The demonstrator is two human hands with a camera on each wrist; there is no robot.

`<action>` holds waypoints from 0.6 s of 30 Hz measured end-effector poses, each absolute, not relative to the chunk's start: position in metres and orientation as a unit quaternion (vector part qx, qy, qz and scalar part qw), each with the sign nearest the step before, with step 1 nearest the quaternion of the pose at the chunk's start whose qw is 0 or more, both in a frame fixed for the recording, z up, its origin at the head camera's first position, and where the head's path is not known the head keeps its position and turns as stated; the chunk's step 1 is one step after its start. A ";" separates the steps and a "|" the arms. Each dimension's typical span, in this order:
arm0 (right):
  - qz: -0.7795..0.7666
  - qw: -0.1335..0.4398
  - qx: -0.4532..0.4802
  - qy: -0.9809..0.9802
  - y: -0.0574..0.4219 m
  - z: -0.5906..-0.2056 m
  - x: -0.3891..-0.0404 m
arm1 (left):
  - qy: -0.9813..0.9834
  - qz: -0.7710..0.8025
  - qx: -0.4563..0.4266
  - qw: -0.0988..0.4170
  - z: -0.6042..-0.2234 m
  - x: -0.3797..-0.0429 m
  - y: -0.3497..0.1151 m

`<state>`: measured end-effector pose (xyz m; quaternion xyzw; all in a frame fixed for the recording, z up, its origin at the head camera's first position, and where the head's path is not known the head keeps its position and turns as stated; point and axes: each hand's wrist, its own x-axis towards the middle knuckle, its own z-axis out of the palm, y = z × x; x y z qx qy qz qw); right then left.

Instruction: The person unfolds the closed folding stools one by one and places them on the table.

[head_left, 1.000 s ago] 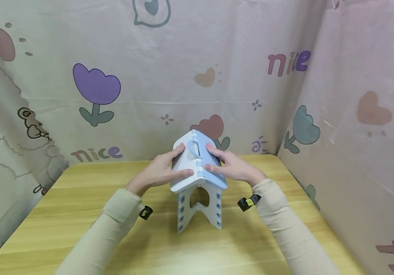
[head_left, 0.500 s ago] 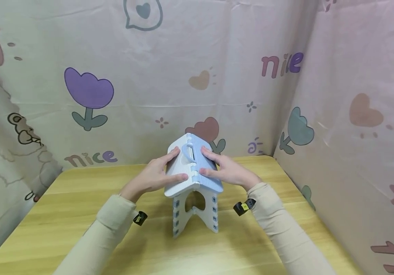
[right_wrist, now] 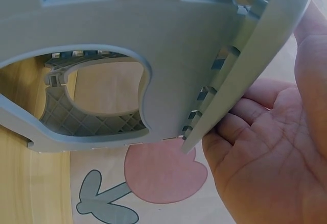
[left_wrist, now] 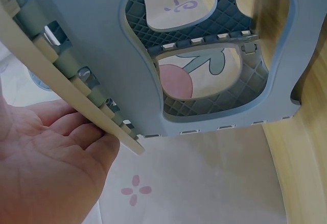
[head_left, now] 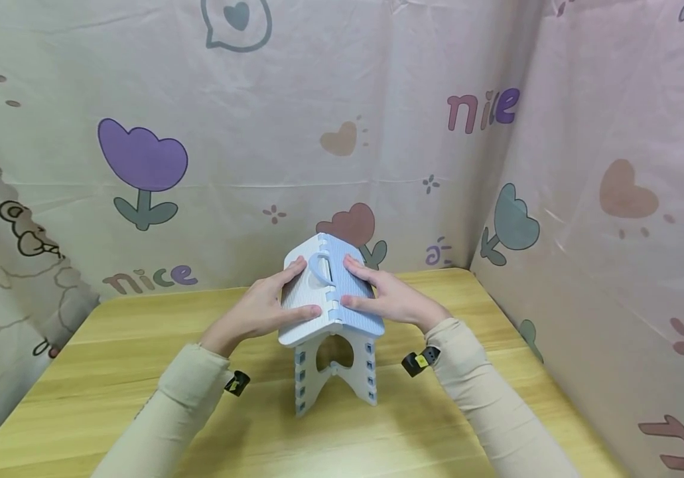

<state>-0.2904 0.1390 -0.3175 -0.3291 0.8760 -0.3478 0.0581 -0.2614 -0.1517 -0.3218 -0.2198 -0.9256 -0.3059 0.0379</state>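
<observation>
A white and pale blue folding step stool (head_left: 334, 332) stands over the table in the head view, half folded. Its two top panels slope down from a hinged ridge like a roof, and a small blue carry handle (head_left: 320, 269) sits along the ridge. My left hand (head_left: 256, 305) holds the white panel, thumb and forefinger spread over its face. On the blue panel, my right hand (head_left: 398, 299) holds likewise. Both wrist views show the other fingers bent at the panels' outer edges, tips partly hidden. Whether the feet touch the table cannot be told.
A wood-grain table (head_left: 138, 378) lies under the stool. Patterned cloth hangs (head_left: 246, 153) behind it and along both sides. A black strap device (head_left: 420, 360) is on the right wrist, another (head_left: 237, 383) on the left.
The whole scene drifts left in the head view as the camera turns slightly to the right. Both hands keep their hold on the stool, whose fold looks about the same.
</observation>
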 end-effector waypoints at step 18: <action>-0.331 0.058 -0.320 0.886 0.138 -0.318 -0.289 | -0.927 -0.299 -0.223 0.038 -0.321 -0.261 -0.153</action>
